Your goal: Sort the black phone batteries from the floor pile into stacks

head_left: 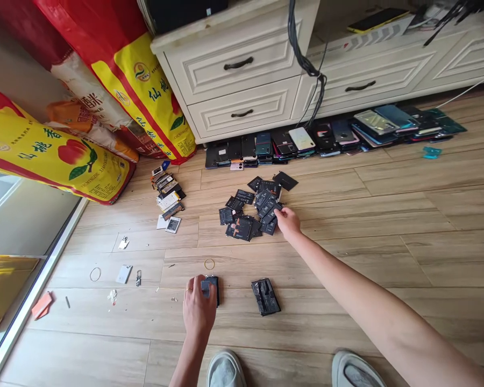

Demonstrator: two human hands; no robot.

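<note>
My left hand point(199, 307) rests on the wooden floor point(379, 231) with its fingers curled over a small stack of black phone batteries point(212, 286). My right hand point(287, 221) reaches forward to a loose pile of several black batteries point(253, 210) and pinches one at the pile's right edge. Another short stack of black batteries point(265, 296) lies on the floor between my arms.
A row of phones point(331, 137) lines the base of a white drawer cabinet point(242, 80). Yellow and red sacks point(105, 91) lean at left. Lighter batteries point(168, 193), rubber bands point(209, 264) and small bits lie around. My shoes point(226, 371) show at the bottom.
</note>
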